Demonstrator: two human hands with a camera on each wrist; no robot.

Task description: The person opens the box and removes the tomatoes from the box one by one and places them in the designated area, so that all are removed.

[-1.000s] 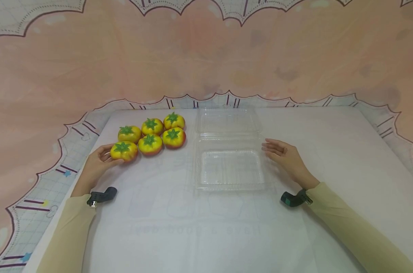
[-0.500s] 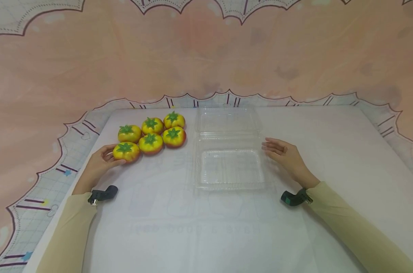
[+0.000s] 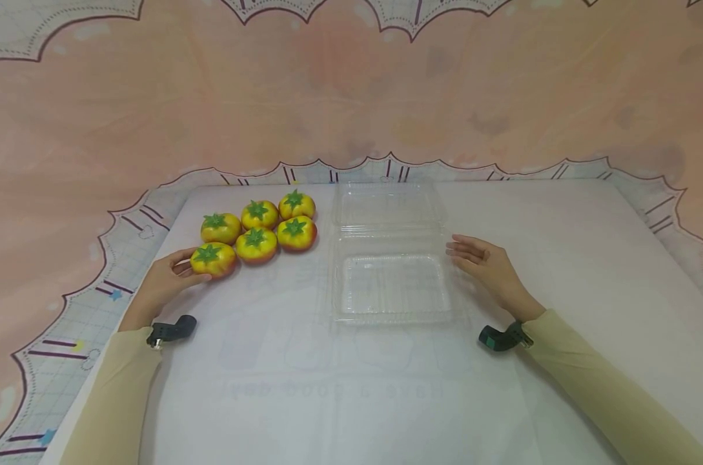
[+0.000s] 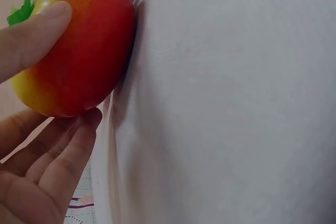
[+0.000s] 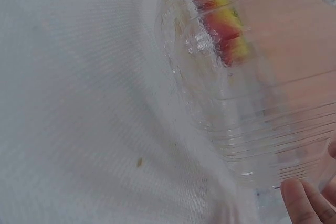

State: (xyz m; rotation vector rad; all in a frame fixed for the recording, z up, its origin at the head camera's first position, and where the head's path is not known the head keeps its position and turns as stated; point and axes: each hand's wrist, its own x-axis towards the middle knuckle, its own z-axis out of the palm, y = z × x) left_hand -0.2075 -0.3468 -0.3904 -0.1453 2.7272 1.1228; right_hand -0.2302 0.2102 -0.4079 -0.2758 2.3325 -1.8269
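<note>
My left hand (image 3: 166, 279) holds the front-left tomato (image 3: 213, 259), yellow above and red below with a green leafy top. In the left wrist view the thumb (image 4: 39, 35) lies on one side of this tomato (image 4: 100, 40) and the fingertips touch it from below. Several like tomatoes (image 3: 257, 245) sit beside it in two rows. A clear plastic clamshell box (image 3: 394, 318) lies with its lid (image 3: 386, 206) unfolded away from me. My right hand (image 3: 490, 271) rests at the box's right edge, fingers extended; in the right wrist view the fingertips (image 5: 295, 195) are right at the rim.
A white cloth (image 3: 270, 420) with faint lettering covers the table. Behind it hangs a peach-coloured patterned backdrop (image 3: 351, 97). Each wrist wears a black camera strap, the left camera (image 3: 173, 329) and the right camera (image 3: 496, 338).
The front-left tomato shifted slightly right with my left hand, then slightly back left. My right hand, the box and the other tomatoes stay in place.
</note>
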